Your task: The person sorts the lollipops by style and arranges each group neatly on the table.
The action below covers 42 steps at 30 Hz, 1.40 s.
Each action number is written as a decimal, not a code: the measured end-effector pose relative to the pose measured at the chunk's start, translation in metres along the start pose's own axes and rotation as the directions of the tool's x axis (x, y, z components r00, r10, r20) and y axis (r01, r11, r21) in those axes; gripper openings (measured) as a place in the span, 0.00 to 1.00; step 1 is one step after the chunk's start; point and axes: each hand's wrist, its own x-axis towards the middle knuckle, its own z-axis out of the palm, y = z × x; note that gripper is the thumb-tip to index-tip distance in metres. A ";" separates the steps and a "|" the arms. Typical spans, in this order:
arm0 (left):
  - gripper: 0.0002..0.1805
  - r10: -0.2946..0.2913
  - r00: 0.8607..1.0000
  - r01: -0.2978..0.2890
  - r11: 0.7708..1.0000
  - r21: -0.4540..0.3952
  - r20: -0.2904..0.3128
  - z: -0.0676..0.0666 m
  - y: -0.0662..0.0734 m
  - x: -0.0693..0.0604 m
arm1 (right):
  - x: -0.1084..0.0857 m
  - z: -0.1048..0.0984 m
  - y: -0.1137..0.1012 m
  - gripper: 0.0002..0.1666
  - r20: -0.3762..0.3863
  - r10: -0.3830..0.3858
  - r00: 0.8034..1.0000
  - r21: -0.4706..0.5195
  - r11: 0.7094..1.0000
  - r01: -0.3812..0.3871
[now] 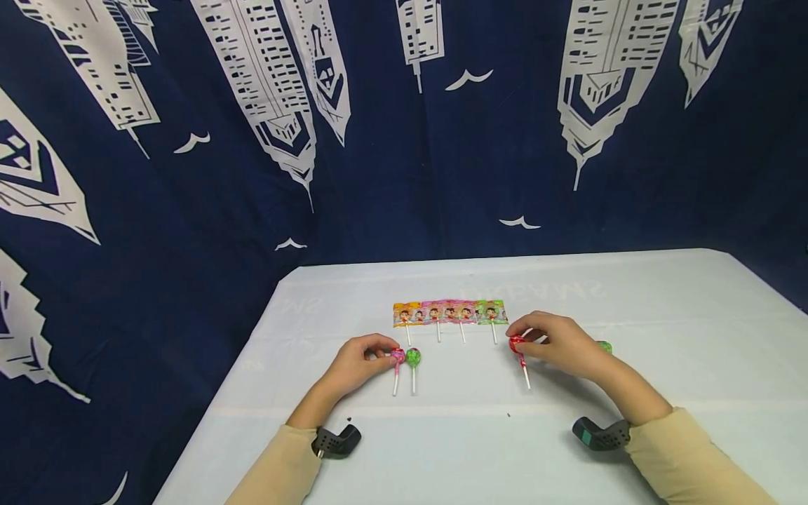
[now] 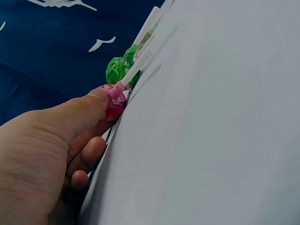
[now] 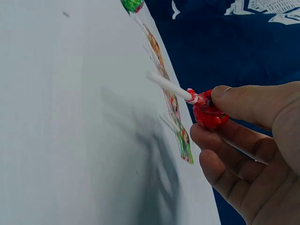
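Between thumb and fingers, my left hand (image 1: 358,362) pinches the wrapped head of a pink lollipop (image 1: 398,355), its white stick pointing toward me. Right beside it lies a green lollipop (image 1: 413,358), also seen in the left wrist view behind the pink one. My right hand (image 1: 562,342) holds a red lollipop (image 3: 211,115) by its head; the right wrist view shows it raised off the table, with a shadow below. Behind both hands, flat-wrapped lollipops in orange (image 1: 407,315), pink (image 1: 449,311) and green (image 1: 492,312) wrappers form a row.
Another green-wrapped candy (image 1: 604,346) is partly hidden behind the right wrist. The white-covered table (image 1: 467,449) reaches back to a dark blue curtain (image 1: 404,175) with white building prints. Small dark specks (image 1: 508,414) lie near the front.
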 end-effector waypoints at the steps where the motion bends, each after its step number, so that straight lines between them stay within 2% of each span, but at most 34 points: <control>1: 0.10 0.002 1.000 -0.002 1.000 0.002 0.001 0.000 0.000 0.000 | 0.000 0.001 -0.002 0.12 -0.004 -0.006 1.000 -0.003 1.000 0.006; 9: 0.10 0.004 1.000 -0.004 1.000 -0.006 0.002 0.000 0.001 0.001 | 0.013 0.008 -0.020 0.11 -0.048 -0.053 0.997 -0.006 0.999 0.053; 13: 0.10 -0.001 1.000 0.001 1.000 -0.011 0.001 0.000 0.002 0.000 | 0.023 0.017 -0.030 0.11 -0.035 -0.069 0.997 0.025 0.997 0.069; 25: 0.10 -0.012 1.000 0.012 1.000 0.010 0.001 -0.001 0.000 -0.001 | 0.042 0.064 -0.055 0.10 0.007 -0.077 0.997 0.135 0.988 0.075; 31: 0.10 -0.009 1.000 0.009 1.000 0.011 -0.002 0.000 -0.001 0.000 | 0.049 0.084 -0.063 0.10 0.015 -0.089 0.996 0.138 0.987 0.086; 42: 0.10 0.015 1.000 -0.015 1.000 -0.002 -0.005 0.000 -0.002 0.001 | 0.059 0.105 -0.066 0.07 0.000 -0.073 0.997 0.105 0.992 0.073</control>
